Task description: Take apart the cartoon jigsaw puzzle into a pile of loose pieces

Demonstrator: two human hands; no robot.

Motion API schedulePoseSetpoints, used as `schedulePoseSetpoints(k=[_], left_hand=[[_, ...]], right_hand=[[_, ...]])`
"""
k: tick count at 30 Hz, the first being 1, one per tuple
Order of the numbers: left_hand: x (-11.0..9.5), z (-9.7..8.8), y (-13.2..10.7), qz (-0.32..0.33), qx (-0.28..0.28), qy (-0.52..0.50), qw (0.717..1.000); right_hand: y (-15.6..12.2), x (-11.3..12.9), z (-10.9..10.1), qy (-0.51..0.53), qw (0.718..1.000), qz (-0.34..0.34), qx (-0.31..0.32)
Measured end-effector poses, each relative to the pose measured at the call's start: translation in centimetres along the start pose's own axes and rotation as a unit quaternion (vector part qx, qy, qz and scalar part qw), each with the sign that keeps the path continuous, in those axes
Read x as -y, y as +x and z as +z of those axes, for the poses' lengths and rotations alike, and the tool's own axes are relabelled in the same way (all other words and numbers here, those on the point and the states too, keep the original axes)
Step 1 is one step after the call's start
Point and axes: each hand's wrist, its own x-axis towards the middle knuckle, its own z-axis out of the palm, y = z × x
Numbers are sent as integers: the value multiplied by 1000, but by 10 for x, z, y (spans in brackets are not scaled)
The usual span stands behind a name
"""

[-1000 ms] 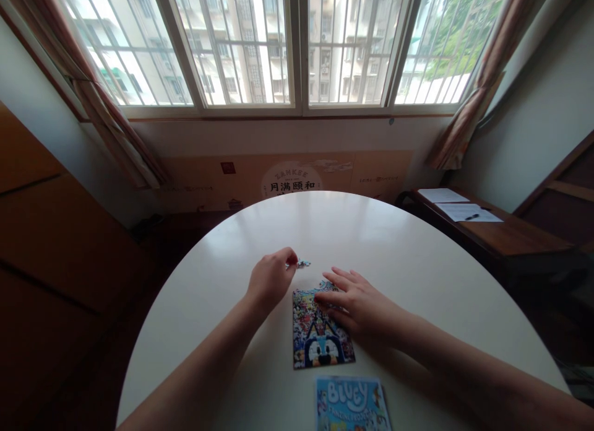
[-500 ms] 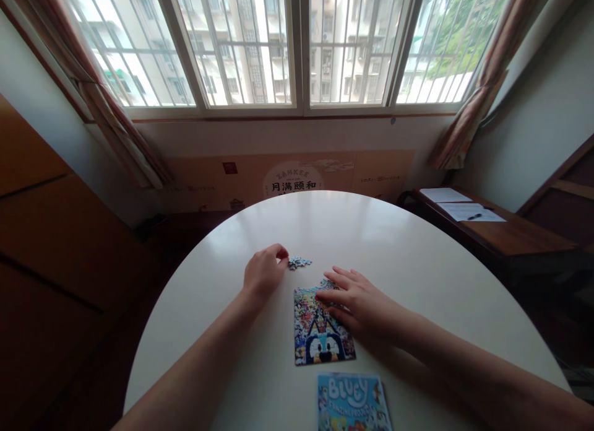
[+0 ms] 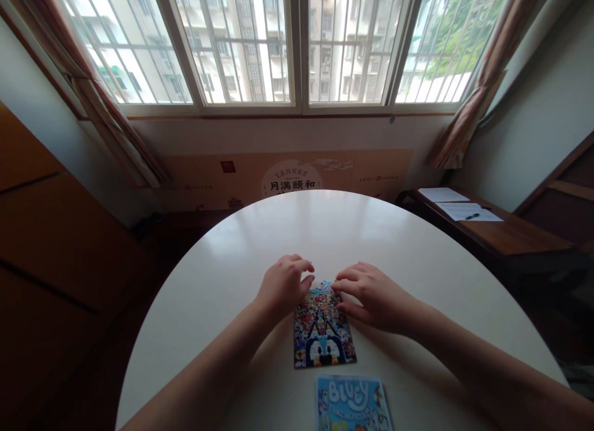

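A jigsaw puzzle (image 3: 320, 329), partly assembled, lies on the white round table with a blue cartoon dog's head at its lower edge. Its top edge is uneven, with light blue pieces there. My left hand (image 3: 285, 285) hovers over the puzzle's upper left corner, thumb and forefinger curved but apart, and I make out no piece between them. It covers most of the loose-piece pile behind it. My right hand (image 3: 371, 295) is at the upper right edge, fingers stretched out, fingertips by the top pieces.
Nearer to me lies a blue "Bluey" picture card or booklet (image 3: 352, 403). The white table (image 3: 208, 375) curves away toward a barred window. On the right, papers (image 3: 468, 212) and a pen rest on a wooden side table (image 3: 524, 233).
My left hand has moved right and nearer, from the loose pieces to the puzzle's top left, and its fingers have parted. My right hand has drawn slightly right, uncovering more of the puzzle.
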Motion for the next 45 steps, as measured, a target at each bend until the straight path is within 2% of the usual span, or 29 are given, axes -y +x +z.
schedulePoseSetpoints(k=[7, 11, 25, 32, 45], left_hand=[[-6, 12, -1, 50, 53, 21, 997], [-7, 13, -1, 63, 47, 17, 997], [-7, 17, -1, 45, 54, 17, 997], [-8, 15, -3, 16, 72, 17, 997], [-12, 11, -2, 4, 73, -11, 997]], right_hand=[[2, 3, 9, 18, 1000, -4, -8], [3, 8, 10, 16, 1000, -1, -16], [4, 10, 12, 7, 999, 26, -24], [3, 12, 11, -3, 1000, 19, -14], [3, 16, 10, -5, 1000, 20, -13]])
